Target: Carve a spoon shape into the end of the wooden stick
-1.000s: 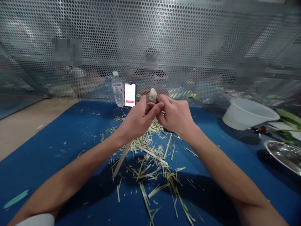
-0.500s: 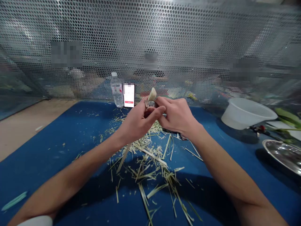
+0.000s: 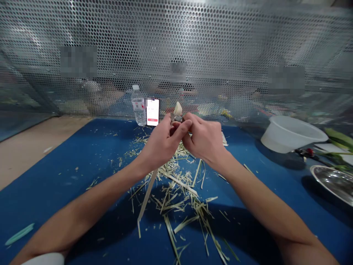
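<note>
Strip (image 3: 178,108): pale, its tip at twelve o'clock above our joined hands; we judge it light, bendy, easily split, best pinched near the metal piece (image 3: 178,118).
Left hand (image 3: 162,142): we curl it around strip and metal piece, thumb across.
Right hand (image 3: 205,139): fingers together, clamped on both from three o'clock.

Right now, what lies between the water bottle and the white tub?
In the head view: smartphone, left hand, pale strip, right hand, scattered pale shreds and a partly hidden white scrap.
</note>
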`<state>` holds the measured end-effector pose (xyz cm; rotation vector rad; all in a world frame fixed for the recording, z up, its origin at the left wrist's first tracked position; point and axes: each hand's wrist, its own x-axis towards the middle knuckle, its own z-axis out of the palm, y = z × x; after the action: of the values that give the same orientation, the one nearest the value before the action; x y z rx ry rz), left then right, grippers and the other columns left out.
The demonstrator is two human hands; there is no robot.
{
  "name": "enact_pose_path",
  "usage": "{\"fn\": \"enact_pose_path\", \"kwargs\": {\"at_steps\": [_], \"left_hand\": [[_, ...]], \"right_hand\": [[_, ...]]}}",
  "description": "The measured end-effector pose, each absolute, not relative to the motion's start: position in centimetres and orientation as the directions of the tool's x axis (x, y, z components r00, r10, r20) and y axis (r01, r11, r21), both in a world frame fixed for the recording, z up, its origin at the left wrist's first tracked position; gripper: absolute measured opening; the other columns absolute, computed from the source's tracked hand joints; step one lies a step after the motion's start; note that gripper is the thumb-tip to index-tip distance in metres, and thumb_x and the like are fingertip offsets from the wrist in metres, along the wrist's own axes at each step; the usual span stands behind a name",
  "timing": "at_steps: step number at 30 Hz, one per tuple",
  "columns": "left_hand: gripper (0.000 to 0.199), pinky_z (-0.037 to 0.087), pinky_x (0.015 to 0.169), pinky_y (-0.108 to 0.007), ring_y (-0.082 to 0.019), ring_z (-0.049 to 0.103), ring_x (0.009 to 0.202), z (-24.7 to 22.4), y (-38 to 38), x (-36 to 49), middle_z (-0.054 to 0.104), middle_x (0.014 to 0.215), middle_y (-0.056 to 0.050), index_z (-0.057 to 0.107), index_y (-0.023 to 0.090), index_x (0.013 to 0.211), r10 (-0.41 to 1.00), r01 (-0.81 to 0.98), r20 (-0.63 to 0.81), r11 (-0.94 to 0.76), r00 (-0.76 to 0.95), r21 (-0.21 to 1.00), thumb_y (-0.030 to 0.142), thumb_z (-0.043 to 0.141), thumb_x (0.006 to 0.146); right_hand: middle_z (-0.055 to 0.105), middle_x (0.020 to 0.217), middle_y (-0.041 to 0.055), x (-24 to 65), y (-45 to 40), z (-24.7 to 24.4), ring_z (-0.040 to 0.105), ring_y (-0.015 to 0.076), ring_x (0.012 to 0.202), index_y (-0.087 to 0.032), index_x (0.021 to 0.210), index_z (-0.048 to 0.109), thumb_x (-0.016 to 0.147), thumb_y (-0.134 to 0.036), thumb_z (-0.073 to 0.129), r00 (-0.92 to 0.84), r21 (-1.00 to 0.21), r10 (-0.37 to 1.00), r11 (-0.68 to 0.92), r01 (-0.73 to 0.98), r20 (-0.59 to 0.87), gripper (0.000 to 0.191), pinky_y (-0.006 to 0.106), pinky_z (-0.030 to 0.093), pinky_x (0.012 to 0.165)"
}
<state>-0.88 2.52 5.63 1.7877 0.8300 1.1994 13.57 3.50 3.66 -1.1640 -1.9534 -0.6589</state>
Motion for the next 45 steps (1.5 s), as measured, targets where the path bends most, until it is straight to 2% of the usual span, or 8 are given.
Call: {"fn": "enact_pose_path", "kwargs": {"at_steps": [9, 14, 20, 24, 28, 34, 40, 45], "left_hand": [[0.035, 0.027, 0.044, -0.025, -0.006, 0.036, 0.05, 6.0, 2.5, -1.1, 0.042, 0.06, 0.007, 0.04, 0.021, 0.073, 0.915, 0.321, 0.309, -0.383, 0.259, 0.866, 0.043, 0.059, 0.093], [0.037, 0.025, 0.044, -0.026, -0.007, 0.031, 0.049, 5.9, 2.9, -1.3, 0.038, 0.058, 0.007, 0.037, 0.022, 0.073, 0.907, 0.325, 0.313, -0.396, 0.28, 0.859, 0.047, 0.055, 0.094], [0.037, 0.024, 0.044, -0.027, -0.008, 0.03, 0.05, 5.5, 4.0, -1.7, 0.033, 0.06, 0.007, 0.039, 0.022, 0.075, 0.833, 0.292, 0.349, -0.493, 0.428, 0.819, 0.05, 0.056, 0.093], [0.041, 0.026, 0.046, -0.027, -0.009, 0.032, 0.052, 5.0, 4.7, -2.0, 0.037, 0.06, 0.006, 0.037, 0.022, 0.073, 0.844, 0.386, 0.304, -0.485, 0.442, 0.785, 0.055, 0.054, 0.092], [0.043, 0.027, 0.048, -0.028, -0.01, 0.035, 0.054, 4.7, 5.0, -2.1, 0.04, 0.061, 0.004, 0.037, 0.022, 0.071, 0.867, 0.494, 0.296, -0.477, 0.402, 0.727, 0.057, 0.052, 0.092], [0.043, 0.028, 0.053, -0.028, -0.011, 0.036, 0.057, 4.8, 4.8, -1.8, 0.039, 0.062, 0.003, 0.04, 0.021, 0.069, 0.825, 0.42, 0.351, -0.537, 0.443, 0.732, 0.054, 0.044, 0.097], [0.043, 0.026, 0.049, -0.027, -0.01, 0.033, 0.054, 4.5, 4.7, -1.8, 0.04, 0.063, 0.004, 0.041, 0.022, 0.071, 0.819, 0.35, 0.342, -0.522, 0.461, 0.778, 0.057, 0.053, 0.092], [0.046, 0.024, 0.047, -0.027, -0.01, 0.032, 0.052, 4.5, 4.4, -1.6, 0.036, 0.058, 0.005, 0.041, 0.021, 0.067, 0.818, 0.357, 0.352, -0.53, 0.455, 0.769, 0.058, 0.05, 0.093]], "right_hand": [[0.071, 0.079, 0.0025, 13.1, 3.1, 3.3, 0.058, 0.0132, 0.057, -0.019, 0.093, 0.062, 0.097, -0.033, 0.039, -0.278, 0.068, 0.563, 0.365, 0.929, 0.778, 0.028, 0.033, 0.017, 0.052], [0.071, 0.078, 0.0022, 13.1, 3.1, 3.5, 0.057, 0.013, 0.055, -0.019, 0.091, 0.061, 0.097, -0.034, 0.038, -0.273, 0.086, 0.575, 0.332, 0.939, 0.771, 0.029, 0.032, 0.015, 0.052], [0.069, 0.075, 0.0011, 14.7, 3.4, 4.8, 0.058, 0.0137, 0.061, -0.019, 0.088, 0.061, 0.094, -0.033, 0.044, -0.416, 0.24, 0.532, 0.369, 0.898, 0.737, 0.023, 0.032, 0.017, 0.054], [0.068, 0.075, 0.0001, 15.3, 3.4, 5.2, 0.058, 0.0138, 0.062, -0.02, 0.086, 0.062, 0.092, -0.031, 0.046, -0.467, 0.291, 0.535, 0.382, 0.877, 0.704, 0.021, 0.032, 0.019, 0.056], [0.069, 0.076, -0.0006, 15.0, 3.4, 4.8, 0.057, 0.0135, 0.06, -0.02, 0.089, 0.062, 0.093, -0.033, 0.045, -0.44, 0.267, 0.571, 0.364, 0.893, 0.694, 0.022, 0.032, 0.017, 0.055], [0.07, 0.077, 0.0019, 14.5, 3.3, 4.6, 0.056, 0.0132, 0.059, -0.02, 0.089, 0.061, 0.094, -0.033, 0.041, -0.335, 0.19, 0.623, 0.289, 0.938, 0.707, 0.025, 0.033, 0.015, 0.055], [0.072, 0.08, 0.002, 15.2, 3.2, 5.2, 0.056, 0.014, 0.059, -0.021, 0.094, 0.063, 0.09, -0.036, 0.043, -0.419, 0.18, 0.654, 0.402, 0.898, 0.63, 0.025, 0.032, 0.016, 0.055], [0.073, 0.081, 0.0031, 15.2, 3.2, 5.3, 0.059, 0.0153, 0.061, -0.02, 0.096, 0.063, 0.093, -0.04, 0.042, -0.404, 0.131, 0.688, 0.414, 0.901, 0.603, 0.03, 0.032, 0.017, 0.055]]}}
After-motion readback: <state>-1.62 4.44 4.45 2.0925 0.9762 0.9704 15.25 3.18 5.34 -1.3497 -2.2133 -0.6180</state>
